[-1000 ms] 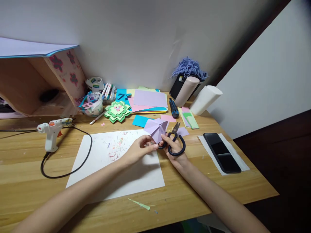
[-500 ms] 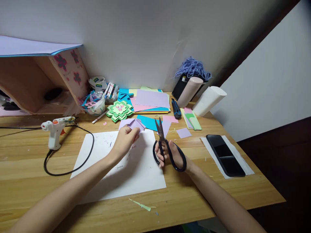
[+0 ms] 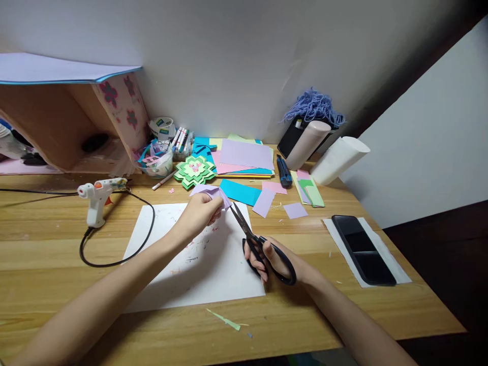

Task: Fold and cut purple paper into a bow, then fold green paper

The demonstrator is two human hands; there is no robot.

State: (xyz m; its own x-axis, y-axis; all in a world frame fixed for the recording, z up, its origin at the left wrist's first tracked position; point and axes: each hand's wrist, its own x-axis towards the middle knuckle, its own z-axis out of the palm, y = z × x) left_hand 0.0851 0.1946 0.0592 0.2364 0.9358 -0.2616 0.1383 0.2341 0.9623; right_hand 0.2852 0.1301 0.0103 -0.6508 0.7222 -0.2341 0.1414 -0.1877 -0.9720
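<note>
My left hand [image 3: 206, 211] pinches a folded piece of lilac paper [image 3: 225, 197] above the top of a marked white sheet [image 3: 179, 274]. My right hand [image 3: 272, 256] has its thumb and fingers through the black handles of a pair of scissors [image 3: 244, 223]. The blades are a little apart, and their tips point up and left, close beside the lilac paper's edge. Whether they touch it I cannot tell. Just behind lie a blue paper strip [image 3: 240, 192] and a loose lilac piece [image 3: 264, 203].
A white glue gun [image 3: 98, 195] with a looped cord stands at left. Behind are a layered green paper flower [image 3: 194, 172], a paper stack [image 3: 247, 155], a cutter knife [image 3: 283, 172] and a tub of scraps [image 3: 156, 161]. A phone [image 3: 362, 249] lies at right; a cardboard box [image 3: 118, 117] stands back left.
The scissors have tilted left and come down, bringing their tips near the lilac paper. My left hand still grips the paper. The whole view has shifted slightly.
</note>
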